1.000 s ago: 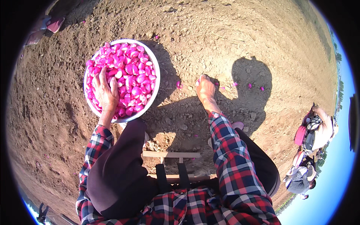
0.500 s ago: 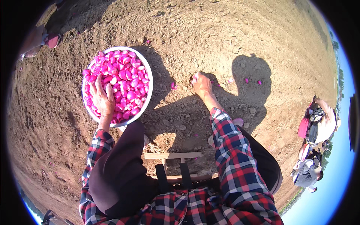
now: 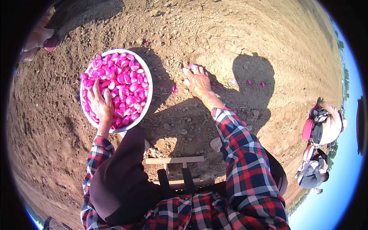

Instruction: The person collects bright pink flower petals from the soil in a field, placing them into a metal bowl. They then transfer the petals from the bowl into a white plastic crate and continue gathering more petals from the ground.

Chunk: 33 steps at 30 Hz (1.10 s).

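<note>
A person sits low over brown, lumpy soil (image 3: 237, 34). Both arms wear red, blue and white checked sleeves.

The left hand (image 3: 100, 104) lies inside a round white bowl (image 3: 148, 82) on the left. The bowl is full of bright pink bulbs (image 3: 124, 76), likely small onions. The fingers point far, into the pile, a little spread, resting on the bulbs. I cannot tell if the hand is pinching one.

The right hand (image 3: 197, 81) is stretched out to the soil, right of the bowl. Its fingers point far and press close together, with the tips down at the ground. I cannot tell if a bulb is under them.

One pink bulb on the soil (image 3: 174, 89) lies between the bowl and the right hand. It is too small to tell which way it points. Two more pink bulbs (image 3: 255, 82) lie further right, in the person's dark shadow, side by side in a line going left to right.

Near the person's knees there is a low wooden frame (image 3: 174, 160) lying left to right.

At the right edge, two other people (image 3: 320, 130) bend over the field.
</note>
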Each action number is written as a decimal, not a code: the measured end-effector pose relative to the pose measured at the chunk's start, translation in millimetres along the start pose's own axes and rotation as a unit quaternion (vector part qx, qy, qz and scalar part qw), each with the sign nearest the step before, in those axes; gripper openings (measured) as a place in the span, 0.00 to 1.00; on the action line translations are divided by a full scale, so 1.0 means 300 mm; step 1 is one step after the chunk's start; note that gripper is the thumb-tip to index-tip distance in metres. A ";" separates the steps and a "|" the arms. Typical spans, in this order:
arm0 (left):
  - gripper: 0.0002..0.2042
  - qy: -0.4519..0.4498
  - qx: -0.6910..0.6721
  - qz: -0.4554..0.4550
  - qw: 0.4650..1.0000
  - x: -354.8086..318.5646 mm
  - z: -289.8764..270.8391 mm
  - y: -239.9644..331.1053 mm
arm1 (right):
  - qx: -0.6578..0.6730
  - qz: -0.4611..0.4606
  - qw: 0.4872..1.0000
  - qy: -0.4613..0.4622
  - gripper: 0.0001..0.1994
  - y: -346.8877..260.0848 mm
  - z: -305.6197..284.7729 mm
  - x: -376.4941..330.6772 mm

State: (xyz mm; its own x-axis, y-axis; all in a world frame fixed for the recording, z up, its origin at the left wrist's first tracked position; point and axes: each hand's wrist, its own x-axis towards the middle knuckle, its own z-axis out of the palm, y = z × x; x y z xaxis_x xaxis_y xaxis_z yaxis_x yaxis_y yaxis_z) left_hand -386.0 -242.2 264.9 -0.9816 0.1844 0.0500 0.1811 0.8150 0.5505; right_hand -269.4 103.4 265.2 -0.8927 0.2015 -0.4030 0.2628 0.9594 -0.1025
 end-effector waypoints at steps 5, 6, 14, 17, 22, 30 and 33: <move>0.24 0.000 -0.006 0.009 1.000 0.003 -0.002 0.001 | 0.086 -0.082 0.992 0.033 0.15 0.021 0.012 -0.287; 0.25 0.006 0.005 0.021 1.000 0.004 -0.003 0.002 | 0.104 -0.104 0.989 0.034 0.16 0.012 0.024 -0.330; 0.24 0.009 0.015 0.029 0.999 0.008 0.009 -0.017 | 0.097 0.134 0.986 0.002 0.18 0.269 0.018 -0.328; 0.25 0.002 0.048 0.012 0.999 0.009 0.018 -0.033 | 0.079 0.132 0.982 0.106 0.16 0.339 -0.071 -0.225; 0.25 -0.006 0.024 0.035 0.999 0.009 0.017 -0.050 | 0.012 0.024 0.981 0.192 0.19 0.287 -0.097 0.008; 0.26 -0.029 0.065 0.030 0.997 0.009 0.020 -0.104 | -0.031 0.107 0.993 0.030 0.15 0.610 -0.103 -0.236; 0.27 -0.024 0.061 0.053 0.996 0.012 0.021 -0.119 | -0.013 0.066 0.996 0.062 0.13 0.629 -0.142 -0.389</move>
State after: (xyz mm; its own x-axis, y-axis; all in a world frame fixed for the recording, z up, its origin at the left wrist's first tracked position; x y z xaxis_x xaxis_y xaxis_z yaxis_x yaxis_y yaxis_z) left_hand -395.7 -267.2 240.0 -0.9529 0.2970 0.0613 0.2931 0.8499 0.4378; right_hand -131.3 269.3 331.7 -0.8901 0.3470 -0.2956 0.3722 0.9276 -0.0318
